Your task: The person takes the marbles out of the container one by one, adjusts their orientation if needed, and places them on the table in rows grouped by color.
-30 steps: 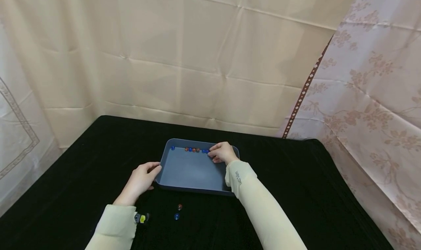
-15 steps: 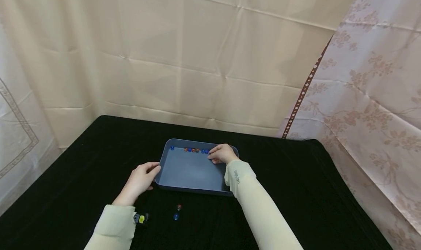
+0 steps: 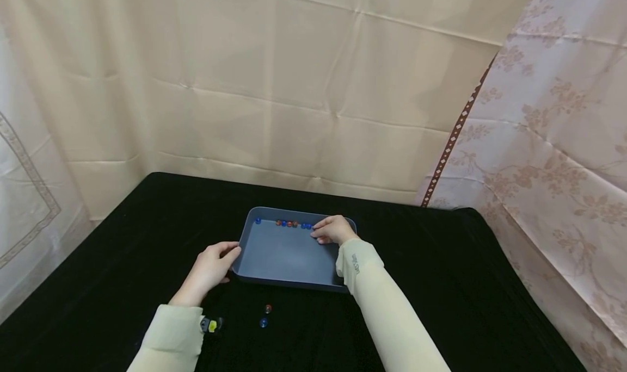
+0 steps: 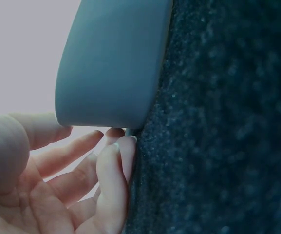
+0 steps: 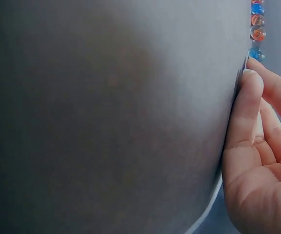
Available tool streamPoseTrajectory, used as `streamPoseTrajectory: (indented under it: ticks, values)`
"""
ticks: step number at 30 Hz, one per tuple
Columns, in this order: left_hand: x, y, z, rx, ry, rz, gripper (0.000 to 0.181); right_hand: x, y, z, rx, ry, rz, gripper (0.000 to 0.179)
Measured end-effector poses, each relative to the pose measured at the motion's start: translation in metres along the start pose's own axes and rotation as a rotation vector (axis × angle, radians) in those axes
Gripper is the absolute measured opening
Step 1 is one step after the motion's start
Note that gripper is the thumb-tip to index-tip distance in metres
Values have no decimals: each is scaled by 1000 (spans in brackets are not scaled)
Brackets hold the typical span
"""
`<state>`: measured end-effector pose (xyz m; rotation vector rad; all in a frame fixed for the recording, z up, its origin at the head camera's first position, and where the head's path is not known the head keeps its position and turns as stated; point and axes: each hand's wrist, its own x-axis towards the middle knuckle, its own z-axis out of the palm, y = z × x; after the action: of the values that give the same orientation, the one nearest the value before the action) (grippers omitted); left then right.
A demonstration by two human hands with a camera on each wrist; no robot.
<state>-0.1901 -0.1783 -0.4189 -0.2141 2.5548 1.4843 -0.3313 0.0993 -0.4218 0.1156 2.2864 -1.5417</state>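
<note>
A blue-grey rectangular tray (image 3: 289, 255) lies on the black cloth. My left hand (image 3: 210, 266) touches its left end, thumb at the rim and other fingers loosely bent beside the wall (image 4: 111, 68). Inside, along the far wall, runs a row of glass marbles, orange ones (image 3: 289, 224) and blue ones (image 3: 303, 226), with a small gap between. A lone blue marble (image 3: 258, 220) sits in the far left corner. At the row's right end my right hand (image 3: 335, 230) pinches a blue marble between thumb and index finger, mostly hidden by the fingertips.
An orange marble (image 3: 268, 309) and a blue marble (image 3: 263, 322) lie on the black cloth (image 3: 441, 285) in front of the tray. A beige curtain (image 3: 274, 89) hangs behind the table, with patterned cloths on both sides.
The right hand has shifted very slightly at the row's right end, so more of the blue marbles there shows. My left hand and the tray keep their places.
</note>
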Motion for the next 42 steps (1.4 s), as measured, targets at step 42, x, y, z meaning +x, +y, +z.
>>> streamPoseTrajectory:
  ticks: [42]
  values:
    - [1, -3, -1, -8, -2, 12, 48, -7, -10, -23, 65, -137, -126, 31]
